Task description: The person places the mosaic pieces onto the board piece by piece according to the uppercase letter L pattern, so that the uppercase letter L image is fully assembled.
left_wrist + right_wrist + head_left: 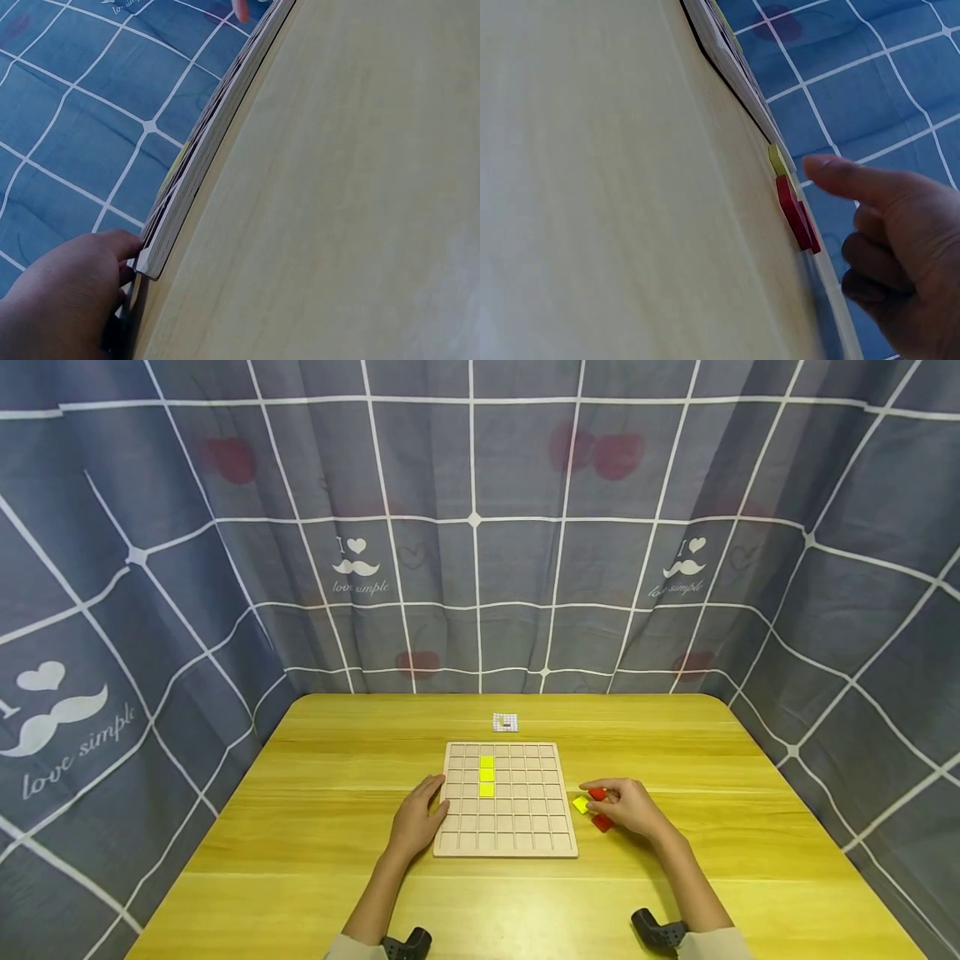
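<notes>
A square wooden grid board (pixel 506 843) lies on the table, with three yellow tiles (pixel 487 775) in a column in its upper left part. My left hand (pixel 415 818) rests at the board's left edge, thumb and fingers spread along it. In the left wrist view, the left thumb touches the board's corner (pixel 152 259). To the right of the board, my right hand (pixel 628 806) hovers over loose tiles, thumb and forefinger apart. A yellow tile (pixel 581 804) lies by its fingertips, with two red tiles (pixel 602 822) partly under the hand. The right wrist view shows the thumb above the tiles.
A small printed grid card (pixel 506 722) lies behind the board on the wooden table (pixel 337 760). A dark checked curtain (pixel 510 560) hangs behind and at both sides. Black wrist devices (pixel 658 932) are strapped to both wrists.
</notes>
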The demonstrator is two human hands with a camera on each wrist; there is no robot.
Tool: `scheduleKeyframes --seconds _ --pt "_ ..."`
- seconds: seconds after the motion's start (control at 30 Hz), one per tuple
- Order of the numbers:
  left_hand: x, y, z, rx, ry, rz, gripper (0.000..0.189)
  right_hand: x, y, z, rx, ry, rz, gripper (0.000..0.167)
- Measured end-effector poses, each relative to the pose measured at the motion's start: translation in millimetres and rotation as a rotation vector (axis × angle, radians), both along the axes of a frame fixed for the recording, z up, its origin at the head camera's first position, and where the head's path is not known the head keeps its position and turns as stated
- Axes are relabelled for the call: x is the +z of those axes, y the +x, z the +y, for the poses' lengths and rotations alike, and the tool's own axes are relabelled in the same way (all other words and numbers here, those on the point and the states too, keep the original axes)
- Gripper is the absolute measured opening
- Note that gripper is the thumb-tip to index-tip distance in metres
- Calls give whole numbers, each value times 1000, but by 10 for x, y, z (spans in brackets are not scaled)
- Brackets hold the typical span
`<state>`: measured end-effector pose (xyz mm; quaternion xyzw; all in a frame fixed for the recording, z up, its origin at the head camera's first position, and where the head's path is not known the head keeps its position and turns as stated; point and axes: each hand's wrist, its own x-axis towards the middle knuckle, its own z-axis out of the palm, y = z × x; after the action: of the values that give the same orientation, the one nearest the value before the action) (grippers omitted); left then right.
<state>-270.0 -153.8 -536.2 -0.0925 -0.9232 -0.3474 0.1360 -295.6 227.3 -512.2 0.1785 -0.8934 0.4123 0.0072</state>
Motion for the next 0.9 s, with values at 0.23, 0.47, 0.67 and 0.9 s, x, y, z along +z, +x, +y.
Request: scheduleKeyframes --seconds 0.23,0.47,0.67,0.9 --pt "-1 8 -8 -9 1 3 46 -58 -52 60 51 37 -32 26" --pt "11 12 -5 -16 11 8 46 -75 -92 68 66 84 -6 26" --pt "5 8 -5 -18 14 11 46 -34 -65 11 -2 83 29 28" --pt "13 3 -6 -16 12 6 46 87 -39 -371 45 34 127 24"
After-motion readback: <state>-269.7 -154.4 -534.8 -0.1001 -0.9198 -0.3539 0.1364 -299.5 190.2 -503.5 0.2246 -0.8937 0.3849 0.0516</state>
